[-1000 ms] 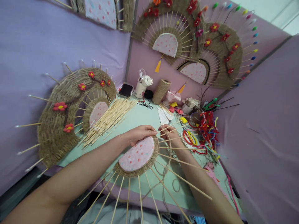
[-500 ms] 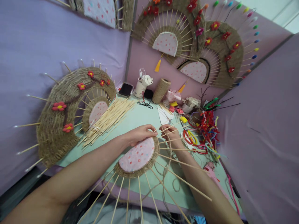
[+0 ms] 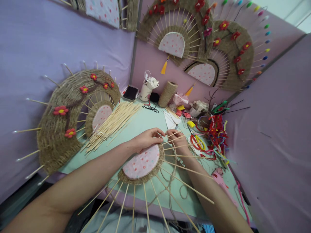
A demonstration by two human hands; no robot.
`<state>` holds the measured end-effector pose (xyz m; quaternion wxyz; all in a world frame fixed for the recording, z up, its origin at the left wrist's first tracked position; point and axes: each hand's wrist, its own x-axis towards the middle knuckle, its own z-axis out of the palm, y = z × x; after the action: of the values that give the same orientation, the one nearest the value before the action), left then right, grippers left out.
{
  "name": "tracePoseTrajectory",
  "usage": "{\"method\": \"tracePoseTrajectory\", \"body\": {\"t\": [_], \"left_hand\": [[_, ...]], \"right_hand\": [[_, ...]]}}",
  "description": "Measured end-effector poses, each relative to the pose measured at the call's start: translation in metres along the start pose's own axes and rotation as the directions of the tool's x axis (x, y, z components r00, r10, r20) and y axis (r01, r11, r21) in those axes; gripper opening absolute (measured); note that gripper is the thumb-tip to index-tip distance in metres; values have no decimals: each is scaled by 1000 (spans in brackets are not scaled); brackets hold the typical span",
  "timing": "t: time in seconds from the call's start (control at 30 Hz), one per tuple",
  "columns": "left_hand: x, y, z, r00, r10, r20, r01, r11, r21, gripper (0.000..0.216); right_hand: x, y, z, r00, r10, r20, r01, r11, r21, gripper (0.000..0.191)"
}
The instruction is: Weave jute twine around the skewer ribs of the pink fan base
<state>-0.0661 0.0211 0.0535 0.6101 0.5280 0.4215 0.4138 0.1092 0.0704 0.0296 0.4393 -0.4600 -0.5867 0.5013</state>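
Over the table I have a half-round fan frame [image 3: 141,163] with a floral cloth centre, a twine-woven rim and several thin wooden sticks [image 3: 147,205] fanning out. My left hand [image 3: 149,139] is closed on its upper end, fingers bent over the edge. Just right of it, my right hand [image 3: 177,138] pinches jute twine [image 3: 175,158] among the upper sticks; the fingertips of both hands nearly meet. From there the twine hangs in loose loops under the sticks and down past the table's front edge. The exact grip of the right fingertips is partly hidden.
A finished woven fan [image 3: 60,119] with red flowers leans at left beside a pile of sticks [image 3: 114,126]. Behind stand a twine spool [image 3: 168,94], a white bottle [image 3: 147,89] and a phone [image 3: 131,93]. Scissors [image 3: 198,142], pipe cleaners [image 3: 217,132] and a pink glue gun [image 3: 223,184] lie right.
The fan frame has shifted slightly left and tilted a little. My left fingers have stretched toward the right hand, which stays by the upper sticks with the twine.
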Motion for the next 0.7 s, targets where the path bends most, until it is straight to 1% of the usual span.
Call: {"method": "tracePoseTrajectory", "body": {"t": [0.2,0.33,0.4,0.57,0.7], "left_hand": [[6,-5,3,994,-29,-104,22,997,-73,27],[12,-10,1,987,-15,-158,23,998,50,28],[15,-12,1,984,-9,-180,25,996,86,32],[19,-14,1,976,-41,-214,57,996,72,39],[19,-14,1,975,-45,-219,65,994,87,34]], "right_hand": [[4,1,2,1000,-9,-14,8,998,-58,35],[6,-1,4,1000,11,-5,-12,994,-106,36],[8,-1,6,1000,26,12,-25,992,-125,36],[11,3,8,994,75,84,-64,989,-131,37],[13,5,7,981,117,152,-99,987,-123,38]]}}
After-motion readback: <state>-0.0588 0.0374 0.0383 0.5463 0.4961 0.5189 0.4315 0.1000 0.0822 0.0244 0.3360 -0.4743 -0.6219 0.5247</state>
